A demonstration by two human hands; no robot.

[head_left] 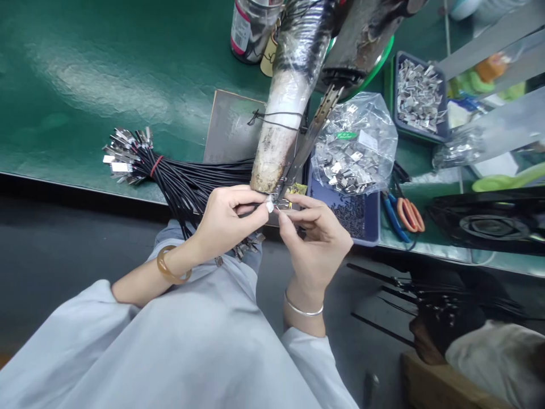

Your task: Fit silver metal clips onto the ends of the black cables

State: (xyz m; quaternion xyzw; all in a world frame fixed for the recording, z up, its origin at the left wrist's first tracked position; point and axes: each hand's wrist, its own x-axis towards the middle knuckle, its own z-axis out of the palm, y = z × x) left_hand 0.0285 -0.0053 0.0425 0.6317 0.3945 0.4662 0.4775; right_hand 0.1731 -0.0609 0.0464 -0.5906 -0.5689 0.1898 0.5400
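Observation:
My left hand is closed, its thumb and forefinger pinching a small whitish connector piece. Facing it, my right hand has thumb and fingers pinched together by the same spot; what sits between them is too small to name. Just above both fingertips ends a long dark metal rod with a slotted sleeve, which looks like a soldering iron. Beside it comes down a pipe wrapped in plastic. A bundle of black cables with metal connectors and a red band lies by my left hand.
Right of my hands, a bag of metal connector shells lies on a blue tray of small dark parts. Orange-handled pliers, a bin of metal pieces and a jar stand around. A person is at lower right.

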